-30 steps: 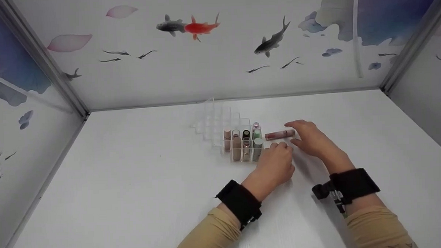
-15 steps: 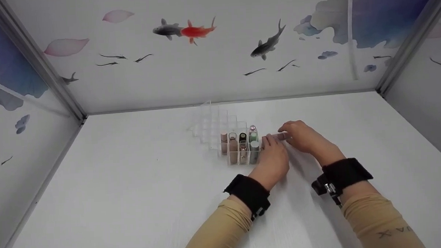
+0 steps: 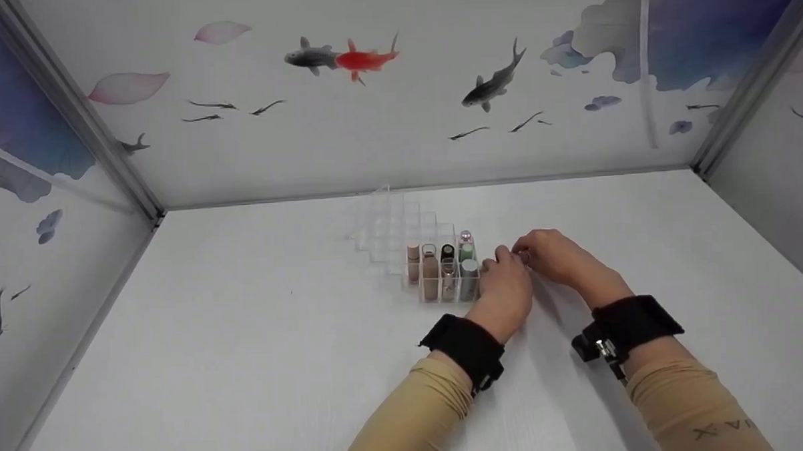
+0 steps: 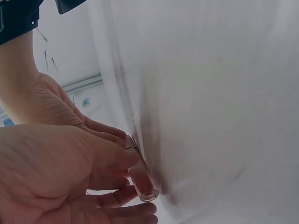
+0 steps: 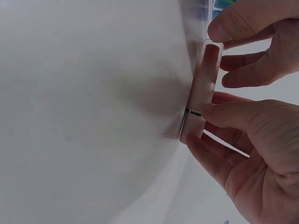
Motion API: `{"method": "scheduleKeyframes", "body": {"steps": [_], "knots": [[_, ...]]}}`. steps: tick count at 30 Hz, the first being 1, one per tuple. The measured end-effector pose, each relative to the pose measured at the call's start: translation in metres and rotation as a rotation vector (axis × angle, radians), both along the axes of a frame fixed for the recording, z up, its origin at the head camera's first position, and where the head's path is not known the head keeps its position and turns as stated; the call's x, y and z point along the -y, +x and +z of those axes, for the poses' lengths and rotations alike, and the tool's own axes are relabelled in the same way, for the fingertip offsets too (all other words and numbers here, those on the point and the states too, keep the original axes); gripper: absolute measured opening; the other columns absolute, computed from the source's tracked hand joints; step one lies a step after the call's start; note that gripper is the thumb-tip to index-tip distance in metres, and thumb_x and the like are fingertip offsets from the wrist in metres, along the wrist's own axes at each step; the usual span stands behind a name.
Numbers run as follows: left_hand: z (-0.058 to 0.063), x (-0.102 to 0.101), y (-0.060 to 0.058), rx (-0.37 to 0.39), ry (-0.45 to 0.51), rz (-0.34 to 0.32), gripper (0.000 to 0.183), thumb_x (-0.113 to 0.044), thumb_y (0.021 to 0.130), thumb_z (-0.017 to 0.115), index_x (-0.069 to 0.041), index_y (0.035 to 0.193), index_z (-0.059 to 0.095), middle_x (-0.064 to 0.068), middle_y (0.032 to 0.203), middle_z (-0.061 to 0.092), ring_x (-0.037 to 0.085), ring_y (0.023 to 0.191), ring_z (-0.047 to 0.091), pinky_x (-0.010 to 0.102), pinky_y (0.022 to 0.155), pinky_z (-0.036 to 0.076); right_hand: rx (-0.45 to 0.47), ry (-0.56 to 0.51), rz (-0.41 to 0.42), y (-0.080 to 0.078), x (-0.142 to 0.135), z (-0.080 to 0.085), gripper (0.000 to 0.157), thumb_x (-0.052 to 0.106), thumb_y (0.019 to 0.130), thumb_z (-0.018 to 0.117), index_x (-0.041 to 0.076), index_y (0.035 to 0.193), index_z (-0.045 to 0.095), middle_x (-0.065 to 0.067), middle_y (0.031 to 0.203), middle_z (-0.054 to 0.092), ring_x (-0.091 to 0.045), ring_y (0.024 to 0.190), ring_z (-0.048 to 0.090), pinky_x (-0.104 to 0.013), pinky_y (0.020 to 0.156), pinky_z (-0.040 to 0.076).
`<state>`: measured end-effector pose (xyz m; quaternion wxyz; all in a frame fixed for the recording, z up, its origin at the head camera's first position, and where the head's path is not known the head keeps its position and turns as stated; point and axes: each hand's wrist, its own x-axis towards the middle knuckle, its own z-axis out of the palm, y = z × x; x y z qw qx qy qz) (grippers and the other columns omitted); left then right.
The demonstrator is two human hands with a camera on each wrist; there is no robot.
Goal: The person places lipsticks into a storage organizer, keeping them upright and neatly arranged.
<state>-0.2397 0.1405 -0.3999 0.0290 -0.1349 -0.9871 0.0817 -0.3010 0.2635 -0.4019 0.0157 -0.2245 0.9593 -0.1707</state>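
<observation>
A lip gloss tube (image 5: 205,77) with a clear reddish body and a pale pink cap lies at the tabletop between my hands; in the head view they mostly hide it. With thumb and fingers, my right hand (image 3: 557,257) pinches it at the cap end. My left hand (image 3: 507,290) holds the clear end, its thumb across the tube (image 4: 141,179) in the left wrist view. Just left of that hand stands a clear stepped organizer (image 3: 379,229), its front cells holding several cosmetics, among them a grey-green tube (image 3: 469,283) and a beige bottle (image 3: 431,281).
The organizer's rear cells rise in steps toward the back wall (image 3: 305,155), which has printed fish. White tabletop (image 3: 232,338) extends around the hands and organizer. Side walls enclose it left and right.
My left hand has moved from beside the organizer's front onto the lip gloss. My right hand has closed its fingers on the cap end, and the tube is now mostly covered.
</observation>
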Motion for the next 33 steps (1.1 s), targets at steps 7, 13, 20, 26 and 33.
{"method": "scheduleKeyframes", "body": {"steps": [7,13,20,26,33], "knots": [[-0.004,0.003,0.004,-0.086,0.176,-0.034,0.019,-0.018,0.103,0.049,-0.014,0.115,0.063,-0.002,0.102,0.062,0.009,0.088,0.06,0.019,0.065,0.053,0.007,0.021,0.026,0.004,-0.005,-0.001,0.018,-0.008,0.088,0.059,-0.005,0.098,0.074,-0.02,0.094,0.073,-0.033,0.089,0.068,-0.049,0.085,0.055],[-0.001,0.01,0.004,-0.049,0.266,-0.085,0.019,-0.014,0.103,0.049,-0.012,0.119,0.061,-0.001,0.105,0.065,0.01,0.088,0.067,0.02,0.07,0.056,0.045,-0.005,0.033,0.011,-0.005,0.004,0.014,-0.008,0.087,0.061,-0.003,0.094,0.072,-0.014,0.088,0.071,-0.022,0.08,0.062,-0.042,0.077,0.053],[0.01,0.018,0.006,-0.023,0.325,-0.115,0.018,-0.014,0.102,0.055,-0.011,0.119,0.061,0.001,0.105,0.065,0.011,0.089,0.068,0.019,0.072,0.056,0.04,-0.075,0.015,0.024,-0.005,0.013,0.015,-0.007,0.088,0.066,0.002,0.099,0.072,-0.012,0.092,0.071,-0.022,0.085,0.061,-0.041,0.079,0.051],[0.03,0.036,0.007,0.018,0.524,-0.142,0.017,-0.017,0.099,0.061,-0.01,0.115,0.061,0.003,0.104,0.064,0.012,0.088,0.066,0.02,0.07,0.054,-0.023,-0.174,0.019,0.036,-0.004,0.025,0.022,-0.008,0.089,0.066,0.001,0.108,0.07,-0.015,0.104,0.071,-0.028,0.096,0.063,-0.047,0.084,0.056],[0.052,0.068,0.008,-0.067,0.787,-0.267,0.013,-0.019,0.099,0.06,-0.011,0.109,0.063,0.003,0.103,0.065,0.011,0.088,0.061,0.016,0.072,0.048,-0.026,-0.301,0.0,0.047,0.015,0.042,0.021,-0.004,0.094,0.061,0.002,0.114,0.066,-0.016,0.113,0.071,-0.034,0.11,0.067,-0.05,0.092,0.057]]}}
